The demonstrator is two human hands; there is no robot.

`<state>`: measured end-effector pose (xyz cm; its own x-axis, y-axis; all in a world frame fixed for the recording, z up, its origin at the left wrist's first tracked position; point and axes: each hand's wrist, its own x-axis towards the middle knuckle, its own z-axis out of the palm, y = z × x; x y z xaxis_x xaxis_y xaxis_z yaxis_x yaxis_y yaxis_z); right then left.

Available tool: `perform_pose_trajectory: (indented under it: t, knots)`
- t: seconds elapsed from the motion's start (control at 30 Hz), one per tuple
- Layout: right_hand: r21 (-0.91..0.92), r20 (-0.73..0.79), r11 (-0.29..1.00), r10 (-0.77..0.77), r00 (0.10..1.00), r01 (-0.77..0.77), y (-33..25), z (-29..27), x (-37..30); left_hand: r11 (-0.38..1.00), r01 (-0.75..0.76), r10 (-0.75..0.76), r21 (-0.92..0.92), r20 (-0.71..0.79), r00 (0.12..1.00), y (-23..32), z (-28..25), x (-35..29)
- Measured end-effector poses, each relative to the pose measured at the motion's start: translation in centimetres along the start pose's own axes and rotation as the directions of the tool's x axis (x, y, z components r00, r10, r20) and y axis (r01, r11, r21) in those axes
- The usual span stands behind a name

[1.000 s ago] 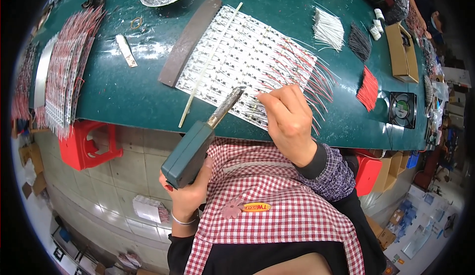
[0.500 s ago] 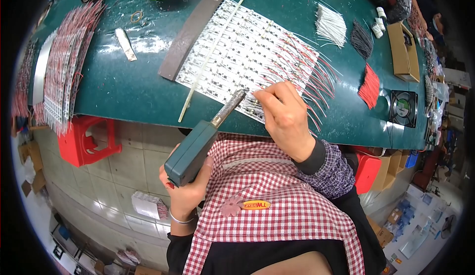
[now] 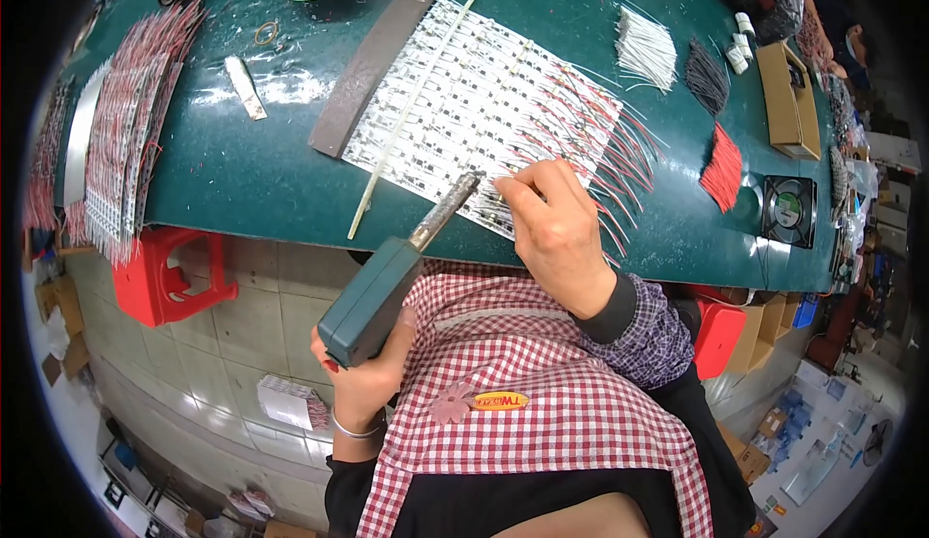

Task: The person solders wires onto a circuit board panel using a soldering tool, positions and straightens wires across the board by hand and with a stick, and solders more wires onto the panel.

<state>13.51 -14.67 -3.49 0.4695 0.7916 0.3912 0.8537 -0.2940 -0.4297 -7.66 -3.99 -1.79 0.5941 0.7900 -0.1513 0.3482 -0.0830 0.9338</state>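
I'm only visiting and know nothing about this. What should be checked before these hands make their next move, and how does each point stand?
1. Left hand gripping the green tool: ok.
2. Right hand well away from the metal tip: not ok, its fingertips are close by.
3. Metal tip hot: cannot tell.
4. White panel lying on the green table: ok.
5. Red wire bundle apart from both hands: ok.
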Motion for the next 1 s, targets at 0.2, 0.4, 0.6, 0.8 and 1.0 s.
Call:
perform_pose_trajectory:
  t: [0.2,0.4,0.6,0.8,1.0]
  knots:
    - [0.001,-0.02,1.0,0.009,1.0,-0.009,0.1,0.2,0.0,0.992,-0.095,0.099,0.088,-0.041,0.994,0.0,-0.2,-0.2]
    - [0.001,-0.066,1.0,0.003,0.998,-0.003,-0.1,0.1,0.1,0.926,-0.311,0.304,0.213,0.065,0.95,-1.6,-0.9,-0.4]
    - [0.103,-0.077,0.995,-0.011,0.997,0.019,-1.0,-0.4,-0.3,0.988,-0.125,0.129,-0.094,0.03,0.991,-1.5,-1.0,-0.6]
    - [0.081,-0.048,0.997,0.004,0.999,0.0,-0.6,0.3,-0.6,0.99,-0.121,0.126,-0.078,0.058,0.99,-1.8,-1.3,-0.8]
    - [0.063,-0.036,0.998,-0.006,0.999,0.009,-0.7,0.4,-0.5,0.989,0.032,-0.038,-0.142,-0.041,0.998,-0.3,-0.6,-0.8]
